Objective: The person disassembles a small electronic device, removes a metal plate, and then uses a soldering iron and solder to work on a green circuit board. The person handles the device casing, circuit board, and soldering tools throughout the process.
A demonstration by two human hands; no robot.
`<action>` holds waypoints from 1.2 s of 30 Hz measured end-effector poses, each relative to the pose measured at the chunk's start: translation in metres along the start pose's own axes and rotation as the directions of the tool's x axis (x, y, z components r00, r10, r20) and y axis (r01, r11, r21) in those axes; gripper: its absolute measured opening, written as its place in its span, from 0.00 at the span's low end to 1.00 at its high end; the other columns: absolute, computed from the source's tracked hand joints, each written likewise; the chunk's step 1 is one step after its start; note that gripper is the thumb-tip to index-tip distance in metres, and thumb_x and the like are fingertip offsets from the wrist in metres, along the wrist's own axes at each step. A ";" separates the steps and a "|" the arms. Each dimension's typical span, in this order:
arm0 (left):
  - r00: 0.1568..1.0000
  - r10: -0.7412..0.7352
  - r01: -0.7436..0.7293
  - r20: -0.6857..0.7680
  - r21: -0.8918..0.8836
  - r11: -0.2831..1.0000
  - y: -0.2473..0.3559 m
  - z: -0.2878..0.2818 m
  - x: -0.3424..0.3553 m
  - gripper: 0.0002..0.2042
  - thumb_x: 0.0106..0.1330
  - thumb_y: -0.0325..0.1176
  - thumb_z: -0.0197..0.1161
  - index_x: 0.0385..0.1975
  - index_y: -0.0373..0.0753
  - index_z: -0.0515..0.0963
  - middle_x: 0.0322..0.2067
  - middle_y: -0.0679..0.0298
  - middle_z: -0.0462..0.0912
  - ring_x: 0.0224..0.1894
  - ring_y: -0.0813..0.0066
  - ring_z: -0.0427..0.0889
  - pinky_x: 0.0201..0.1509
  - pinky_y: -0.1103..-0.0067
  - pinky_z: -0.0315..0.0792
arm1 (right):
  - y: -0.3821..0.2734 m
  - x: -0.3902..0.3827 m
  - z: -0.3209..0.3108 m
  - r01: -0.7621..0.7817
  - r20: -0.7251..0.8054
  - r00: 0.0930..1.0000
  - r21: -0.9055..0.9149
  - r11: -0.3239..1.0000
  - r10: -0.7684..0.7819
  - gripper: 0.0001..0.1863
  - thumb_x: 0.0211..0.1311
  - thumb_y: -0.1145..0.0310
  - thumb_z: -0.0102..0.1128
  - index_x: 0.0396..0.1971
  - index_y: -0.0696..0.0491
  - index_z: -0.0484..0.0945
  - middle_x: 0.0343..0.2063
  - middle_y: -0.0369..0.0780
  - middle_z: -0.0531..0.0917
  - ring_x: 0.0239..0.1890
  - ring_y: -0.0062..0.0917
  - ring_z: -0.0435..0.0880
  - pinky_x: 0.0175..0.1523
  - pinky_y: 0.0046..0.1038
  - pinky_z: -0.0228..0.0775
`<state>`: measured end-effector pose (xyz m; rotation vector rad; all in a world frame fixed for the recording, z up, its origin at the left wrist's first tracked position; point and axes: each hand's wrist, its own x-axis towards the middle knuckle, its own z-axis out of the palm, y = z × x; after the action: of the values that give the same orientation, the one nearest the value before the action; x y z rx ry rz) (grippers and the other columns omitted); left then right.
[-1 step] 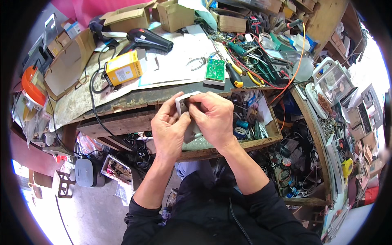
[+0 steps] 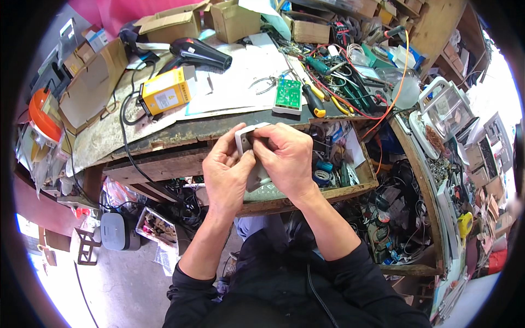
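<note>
A pale grey plastic casing, like a shallow shell with a white rim, is tilted up between my hands in front of the bench edge. My left hand is closed round its left side, thumb inside the rim. The bent fingers of my right hand grip its top right edge, with the thumb and fingertips reaching into the hollow. Whether they pinch some small part in there is hidden. Beyond my hands, a green circuit board lies in a white tray-like housing on the bench, beside a screwdriver with a black and yellow handle.
Under my hands an open wooden drawer holds tape and tools. On the bench stand a yellow box and a black heat gun or hair dryer. An orange cable crosses tangled tools at right. Piled parts fill the right side.
</note>
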<state>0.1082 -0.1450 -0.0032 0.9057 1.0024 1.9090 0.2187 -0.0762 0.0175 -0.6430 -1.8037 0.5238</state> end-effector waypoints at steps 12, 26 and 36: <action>0.999 0.043 -0.043 0.007 0.068 0.997 -0.001 0.001 0.000 0.23 0.67 0.14 0.58 0.64 0.26 0.73 0.54 0.57 0.82 0.55 0.75 0.81 0.61 0.80 0.75 | 0.003 -0.007 0.007 0.071 -0.120 0.990 -0.055 0.996 -0.077 0.07 0.54 0.80 0.69 0.31 0.52 0.85 0.24 0.41 0.82 0.23 0.36 0.82 0.28 0.33 0.73; 0.993 0.093 -0.081 -0.078 0.144 0.986 0.002 0.004 -0.002 0.17 0.69 0.18 0.63 0.58 0.30 0.79 0.44 0.65 0.85 0.43 0.84 0.81 0.49 0.86 0.75 | -0.009 0.001 -0.003 -0.422 -0.021 0.904 0.111 0.900 0.426 0.20 0.48 0.77 0.77 0.37 0.54 0.73 0.22 0.33 0.76 0.24 0.16 0.75 0.30 0.25 0.70; 0.996 0.004 0.016 -0.087 0.223 0.975 0.002 -0.003 0.004 0.12 0.68 0.21 0.64 0.50 0.28 0.82 0.40 0.63 0.86 0.39 0.84 0.82 0.45 0.85 0.76 | 0.000 0.003 -0.005 -0.552 0.203 0.832 0.206 0.808 0.516 0.12 0.51 0.76 0.74 0.36 0.57 0.82 0.29 0.37 0.86 0.30 0.18 0.82 0.36 0.25 0.75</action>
<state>0.1033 -0.1429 -0.0022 0.9510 1.2910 1.8689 0.2232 -0.0739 0.0209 -0.9588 -1.6258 1.1936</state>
